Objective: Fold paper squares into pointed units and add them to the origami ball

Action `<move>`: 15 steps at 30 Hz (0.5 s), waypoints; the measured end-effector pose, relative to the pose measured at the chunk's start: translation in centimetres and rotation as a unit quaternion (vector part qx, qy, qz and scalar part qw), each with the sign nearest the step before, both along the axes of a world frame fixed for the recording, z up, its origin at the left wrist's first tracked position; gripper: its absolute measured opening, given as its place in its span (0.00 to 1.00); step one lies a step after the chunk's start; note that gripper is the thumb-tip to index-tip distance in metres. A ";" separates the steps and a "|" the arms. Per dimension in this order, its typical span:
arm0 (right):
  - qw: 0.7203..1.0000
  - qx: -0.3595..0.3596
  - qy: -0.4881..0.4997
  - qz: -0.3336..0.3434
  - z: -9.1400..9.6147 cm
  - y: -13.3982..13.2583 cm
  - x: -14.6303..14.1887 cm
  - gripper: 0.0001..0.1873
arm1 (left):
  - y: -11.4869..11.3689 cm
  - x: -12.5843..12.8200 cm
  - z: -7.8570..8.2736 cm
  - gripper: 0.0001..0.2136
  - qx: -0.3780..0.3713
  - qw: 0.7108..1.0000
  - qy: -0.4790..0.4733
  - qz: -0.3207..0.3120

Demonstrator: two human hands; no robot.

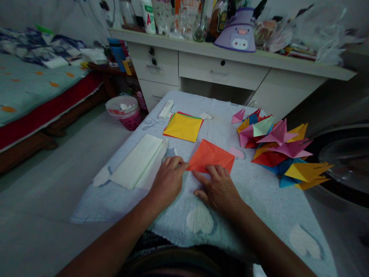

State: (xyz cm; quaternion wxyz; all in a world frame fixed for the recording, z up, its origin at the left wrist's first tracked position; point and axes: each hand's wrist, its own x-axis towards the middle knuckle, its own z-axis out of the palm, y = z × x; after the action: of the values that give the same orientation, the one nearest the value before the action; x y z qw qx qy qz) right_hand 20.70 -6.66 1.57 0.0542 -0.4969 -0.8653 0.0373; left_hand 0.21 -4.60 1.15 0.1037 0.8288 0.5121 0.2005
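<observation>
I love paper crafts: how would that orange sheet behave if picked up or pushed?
The orange sheet looks thin, so it is probably light. Faint lines on it look like creases, so it may bend there. Lying flat, it seems unlikely to roll.

Orange paper (212, 154), blue heart-patterned cloth (273, 209)

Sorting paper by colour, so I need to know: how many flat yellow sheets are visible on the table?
1: the yellow sheet lies on top of a stack, beyond and to the left of the orange paper. Others may be hidden beneath it.
</observation>
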 end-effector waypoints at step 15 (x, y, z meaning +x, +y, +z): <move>1.000 0.003 0.002 -0.010 -0.2 -0.2 0.1 0.33 | -1.8 -0.6 -0.6 0.17 0.019 0.990 0.140 -0.015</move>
State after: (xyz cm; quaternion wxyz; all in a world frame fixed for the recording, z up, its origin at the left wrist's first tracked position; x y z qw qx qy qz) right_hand 20.77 -6.83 1.35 0.0577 -0.5056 -0.8601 0.0349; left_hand -0.35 -6.42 0.52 0.0187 0.8581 0.5052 0.0905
